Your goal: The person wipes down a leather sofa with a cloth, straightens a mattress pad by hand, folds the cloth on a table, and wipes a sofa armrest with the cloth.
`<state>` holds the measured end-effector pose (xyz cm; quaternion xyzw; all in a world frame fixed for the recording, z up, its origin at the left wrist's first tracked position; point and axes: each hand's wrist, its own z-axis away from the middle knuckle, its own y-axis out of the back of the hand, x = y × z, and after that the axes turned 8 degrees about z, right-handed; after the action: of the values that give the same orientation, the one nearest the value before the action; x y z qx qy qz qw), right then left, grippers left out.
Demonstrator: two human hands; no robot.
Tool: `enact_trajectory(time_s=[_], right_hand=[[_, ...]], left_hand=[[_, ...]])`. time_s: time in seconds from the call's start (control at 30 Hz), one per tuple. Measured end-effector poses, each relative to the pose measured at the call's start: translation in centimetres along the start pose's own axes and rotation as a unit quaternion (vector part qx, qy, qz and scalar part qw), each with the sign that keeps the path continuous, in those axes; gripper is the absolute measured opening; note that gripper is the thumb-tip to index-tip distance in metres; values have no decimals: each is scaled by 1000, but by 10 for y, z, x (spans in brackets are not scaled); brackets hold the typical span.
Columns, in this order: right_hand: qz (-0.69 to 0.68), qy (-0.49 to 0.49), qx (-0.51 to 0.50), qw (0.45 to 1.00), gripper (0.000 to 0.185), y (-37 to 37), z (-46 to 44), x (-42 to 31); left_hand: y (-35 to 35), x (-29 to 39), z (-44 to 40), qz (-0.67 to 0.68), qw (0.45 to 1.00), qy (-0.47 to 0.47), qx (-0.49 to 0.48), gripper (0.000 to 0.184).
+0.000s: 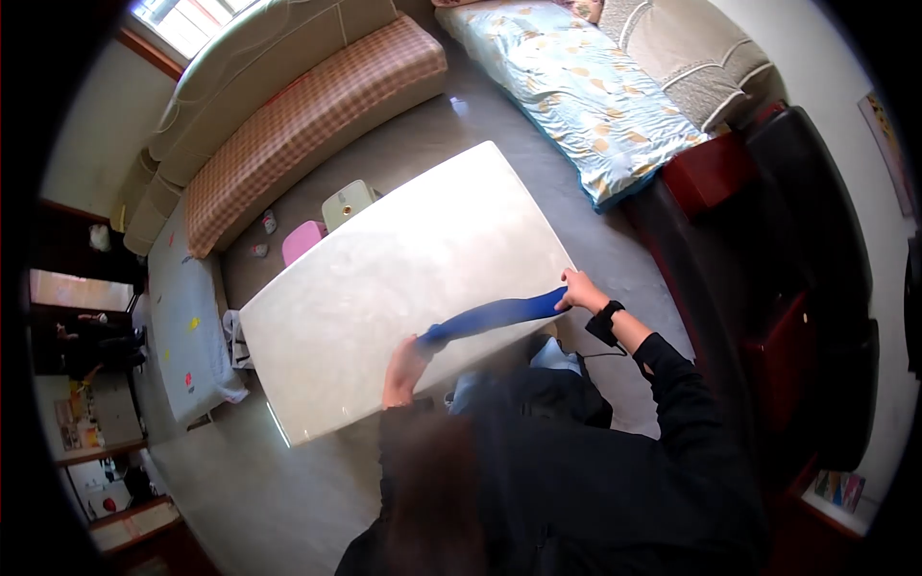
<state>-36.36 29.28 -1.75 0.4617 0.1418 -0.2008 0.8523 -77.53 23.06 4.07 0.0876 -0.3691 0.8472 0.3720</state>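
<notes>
A long, narrow piece of blue cloth stretches between my two hands above the near edge of a pale, glossy table. It looks folded or bunched lengthwise and bows slightly upward in the middle. My left hand, somewhat blurred, is closed around its left end. At the other end, my right hand pinches the cloth near the table's right corner. A black band circles my right wrist. What kind of cloth article this is, I cannot make out.
Beyond the table stand a pink stool and a pale stool. A sofa with a checked cover lines the back. A patterned light-blue cover lies at upper right, beside dark red furniture. Grey floor surrounds the table.
</notes>
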Motion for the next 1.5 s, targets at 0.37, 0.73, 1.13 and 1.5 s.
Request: enact_trajectory(time_s=[0.37,0.73,1.13,1.5], right_hand=[[163,142,66,974,59,14,-61,14],[-220,76,22,972,71,82,-143,-23],[-214,-133,-96,963,67,-134,-143,103],[-143,-70,-96,983,22,-143,-127,72]], left_hand=[[18,-71,-30,-179,972,-137,64,8],[1,-15,-73,35,983,-172,51,20],[161,-161,-191,-572,801,-88,155,36],[174,-178,-192,-627,765,6,146,37]])
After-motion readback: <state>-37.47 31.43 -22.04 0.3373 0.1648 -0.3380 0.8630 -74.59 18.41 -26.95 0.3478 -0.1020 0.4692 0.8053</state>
